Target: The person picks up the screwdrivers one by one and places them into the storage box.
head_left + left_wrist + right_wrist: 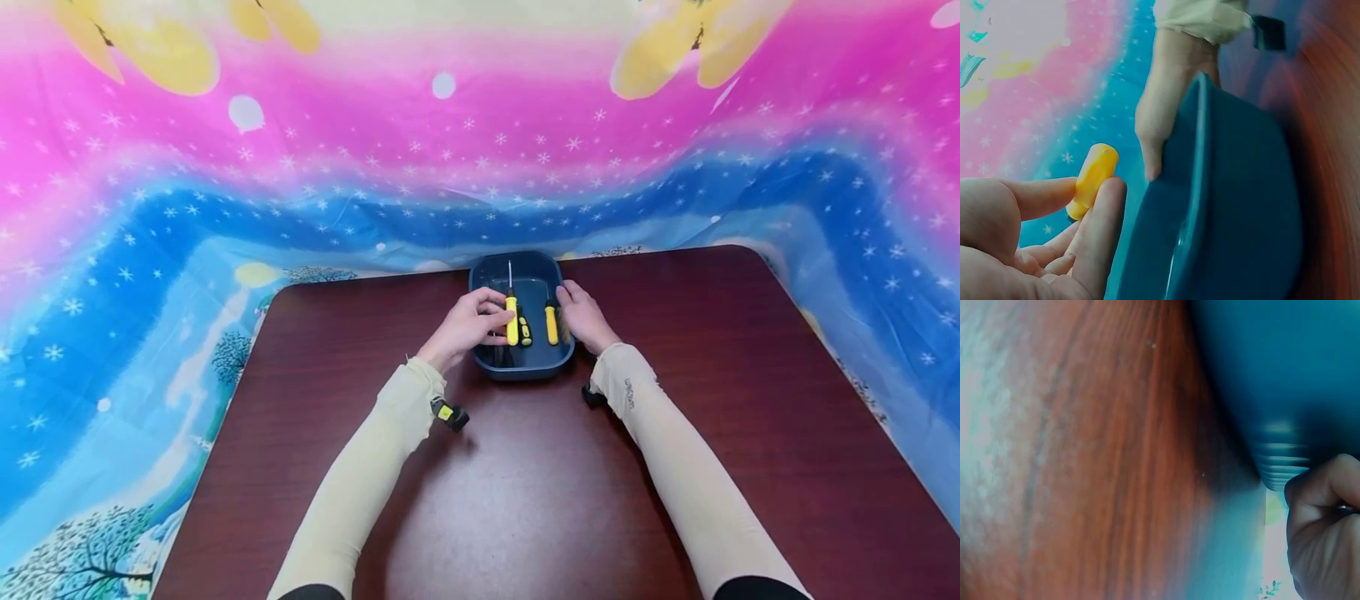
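A screwdriver [512,321] with a yellow handle and thin metal shaft is pinched between the thumb and fingers of my left hand [472,323]. Its shaft points up and away, over a dark blue plastic bin [525,372]. In the left wrist view, the yellow handle end [1094,178] shows between thumb and fingers, beside the bin wall [1241,187]. My right hand [587,318] grips the bin's right rim, some of it reaching inside. Inside the bin lie a black-and-yellow tool [525,330] and another yellow handle [552,323]; their far ends are hard to make out.
The bin stands at the far edge of a dark reddish-brown wooden table [517,500]. A patterned pink and blue cloth [480,150] hangs behind and around the table. Small black devices [450,413] sit on both wrists.
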The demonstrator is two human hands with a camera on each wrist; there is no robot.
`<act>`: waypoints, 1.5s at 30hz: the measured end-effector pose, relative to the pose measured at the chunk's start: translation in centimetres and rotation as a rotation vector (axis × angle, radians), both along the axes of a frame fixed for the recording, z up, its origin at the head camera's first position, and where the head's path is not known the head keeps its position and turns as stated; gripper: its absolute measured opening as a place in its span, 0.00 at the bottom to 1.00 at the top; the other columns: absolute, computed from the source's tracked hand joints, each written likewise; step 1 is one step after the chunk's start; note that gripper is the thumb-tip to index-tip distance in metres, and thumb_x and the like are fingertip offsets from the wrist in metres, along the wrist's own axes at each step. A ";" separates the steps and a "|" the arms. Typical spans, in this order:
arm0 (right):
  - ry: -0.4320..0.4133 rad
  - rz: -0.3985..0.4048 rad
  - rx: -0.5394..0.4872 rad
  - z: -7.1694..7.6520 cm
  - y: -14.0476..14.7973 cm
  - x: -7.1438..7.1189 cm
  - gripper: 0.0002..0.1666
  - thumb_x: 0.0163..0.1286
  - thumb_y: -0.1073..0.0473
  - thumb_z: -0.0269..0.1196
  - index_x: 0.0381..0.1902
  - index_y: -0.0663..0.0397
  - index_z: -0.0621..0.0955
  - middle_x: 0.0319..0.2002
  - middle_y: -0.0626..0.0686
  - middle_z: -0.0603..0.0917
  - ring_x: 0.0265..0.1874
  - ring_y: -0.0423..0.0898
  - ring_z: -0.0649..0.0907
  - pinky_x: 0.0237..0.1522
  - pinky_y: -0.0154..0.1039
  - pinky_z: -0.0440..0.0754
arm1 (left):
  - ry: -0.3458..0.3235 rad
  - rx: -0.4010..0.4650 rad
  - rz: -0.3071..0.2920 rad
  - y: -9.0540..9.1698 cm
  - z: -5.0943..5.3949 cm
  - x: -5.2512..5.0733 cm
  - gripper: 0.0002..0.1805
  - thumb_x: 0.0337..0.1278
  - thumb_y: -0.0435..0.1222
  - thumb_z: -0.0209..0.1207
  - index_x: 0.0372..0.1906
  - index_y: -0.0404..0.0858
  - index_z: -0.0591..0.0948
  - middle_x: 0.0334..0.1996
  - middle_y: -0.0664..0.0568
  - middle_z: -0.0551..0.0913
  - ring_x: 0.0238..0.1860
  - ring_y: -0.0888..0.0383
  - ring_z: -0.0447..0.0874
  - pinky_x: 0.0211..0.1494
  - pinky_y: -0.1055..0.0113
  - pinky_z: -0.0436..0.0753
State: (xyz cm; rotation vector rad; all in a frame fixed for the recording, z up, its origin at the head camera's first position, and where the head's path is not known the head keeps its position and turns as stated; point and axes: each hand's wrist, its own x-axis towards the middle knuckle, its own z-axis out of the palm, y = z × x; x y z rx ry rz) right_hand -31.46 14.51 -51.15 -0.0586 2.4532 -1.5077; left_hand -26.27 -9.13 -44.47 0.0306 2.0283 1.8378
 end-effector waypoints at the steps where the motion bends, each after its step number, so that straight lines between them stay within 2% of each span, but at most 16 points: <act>1: 0.001 -0.003 -0.004 0.1 0.0 0.0 0.39 0.86 0.41 0.36 0.85 0.55 0.47 0.84 0.59 0.49 0.83 0.58 0.51 0.82 0.58 0.51 | -0.004 0.008 -0.003 0.2 0.2 -0.2 0.18 0.71 0.36 0.63 0.61 0.37 0.76 0.49 0.42 0.83 0.42 0.51 0.89 0.60 0.42 0.83; 6: 0.010 -0.012 -0.007 0.2 0.0 -0.1 0.39 0.87 0.42 0.36 0.85 0.56 0.48 0.84 0.60 0.51 0.83 0.59 0.53 0.81 0.58 0.53 | -0.010 0.026 0.001 1.2 0.8 -1.0 0.19 0.72 0.36 0.63 0.62 0.38 0.76 0.50 0.42 0.84 0.40 0.52 0.89 0.59 0.45 0.84; 12: 0.003 -0.026 0.005 0.2 0.0 -0.1 0.38 0.87 0.43 0.37 0.85 0.55 0.49 0.84 0.59 0.52 0.83 0.58 0.54 0.81 0.57 0.54 | -0.012 0.027 0.001 2.1 0.6 -2.0 0.18 0.72 0.35 0.62 0.62 0.37 0.75 0.48 0.42 0.84 0.38 0.54 0.88 0.60 0.44 0.83; 15: 0.004 -0.031 -0.001 0.2 0.0 -0.2 0.38 0.87 0.43 0.37 0.85 0.55 0.48 0.84 0.59 0.52 0.83 0.58 0.54 0.81 0.58 0.54 | -0.002 0.019 -0.001 2.6 0.7 -2.5 0.18 0.72 0.35 0.62 0.61 0.36 0.75 0.49 0.40 0.84 0.39 0.51 0.89 0.62 0.43 0.82; 20: -0.008 -0.039 -0.017 0.1 -0.1 -0.3 0.38 0.87 0.44 0.37 0.85 0.55 0.49 0.84 0.59 0.52 0.83 0.58 0.54 0.80 0.58 0.55 | 0.023 -0.035 -0.018 3.3 0.5 -3.2 0.18 0.72 0.35 0.62 0.61 0.35 0.74 0.55 0.33 0.83 0.49 0.41 0.89 0.62 0.42 0.82; 23: -0.023 -0.032 -0.012 0.0 -0.1 -0.3 0.38 0.87 0.44 0.37 0.85 0.54 0.48 0.84 0.58 0.52 0.83 0.57 0.54 0.81 0.58 0.54 | 0.038 -0.091 -0.015 3.7 0.1 -3.4 0.17 0.72 0.34 0.62 0.60 0.34 0.75 0.55 0.34 0.83 0.50 0.39 0.89 0.60 0.44 0.84; 27: -0.025 -0.031 -0.006 -0.2 -0.1 -0.3 0.38 0.87 0.44 0.37 0.85 0.55 0.48 0.84 0.58 0.51 0.83 0.57 0.53 0.81 0.58 0.53 | 0.041 -0.148 -0.009 4.2 -0.4 -3.7 0.16 0.71 0.33 0.62 0.58 0.33 0.75 0.51 0.36 0.84 0.44 0.45 0.91 0.54 0.49 0.87; 32: -0.024 -0.037 0.003 -0.1 -0.1 -0.3 0.39 0.87 0.43 0.38 0.85 0.55 0.48 0.84 0.58 0.50 0.83 0.58 0.52 0.81 0.58 0.53 | 0.013 -0.172 -0.021 4.8 -0.9 -4.1 0.15 0.71 0.32 0.62 0.56 0.31 0.74 0.47 0.38 0.84 0.37 0.52 0.89 0.52 0.53 0.89; 39: -0.018 -0.031 0.010 -0.1 -0.1 -0.3 0.39 0.86 0.43 0.38 0.85 0.55 0.49 0.84 0.58 0.51 0.83 0.57 0.52 0.81 0.57 0.52 | -0.008 -0.211 -0.051 5.5 -1.6 -4.3 0.14 0.72 0.32 0.61 0.56 0.30 0.74 0.45 0.39 0.83 0.34 0.53 0.89 0.53 0.52 0.88; 45: -0.001 -0.027 0.004 0.0 -0.1 -0.1 0.39 0.87 0.43 0.38 0.85 0.56 0.49 0.84 0.59 0.51 0.83 0.58 0.52 0.81 0.57 0.51 | 0.080 -0.322 -0.031 6.0 -2.3 -4.0 0.12 0.71 0.33 0.62 0.53 0.32 0.77 0.44 0.41 0.86 0.35 0.52 0.91 0.46 0.58 0.90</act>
